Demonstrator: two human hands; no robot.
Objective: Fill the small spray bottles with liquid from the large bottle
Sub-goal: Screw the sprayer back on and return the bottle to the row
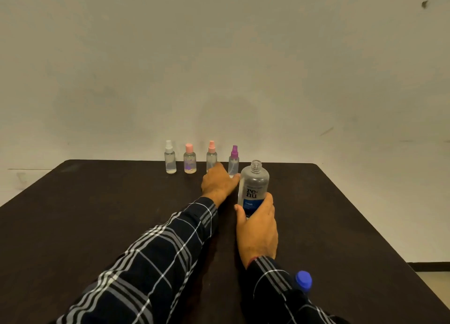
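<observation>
Your right hand point(258, 224) grips the large bottle point(253, 185) low on its body, with the fingers curled round the blue part of the label and the thumb on the left side. The bottle stands upright on the table point(97, 214), right of centre, and its neck is open with no cap on it. It appears to hold clear liquid.

Your left hand point(218, 183) reaches forward, just left of the large bottle, with its back to the camera. Its knuckles cover the lower part of the pink sprayer point(211, 157), and the thumb points right toward the base of the purple sprayer point(234, 161). The fingers are hidden behind the hand, so you cannot tell whether they are apart or closed on a bottle.

Four small bottles stand in a row near the far edge of the table. From the left they are the white sprayer point(170, 159), the pink-lid bottle point(189, 161), the pink sprayer and the purple sprayer. All four have their tops on.

A blue cap point(303, 280) shows at the near right, just beside your right sleeve point(272, 287). Both sleeves are dark plaid.
</observation>
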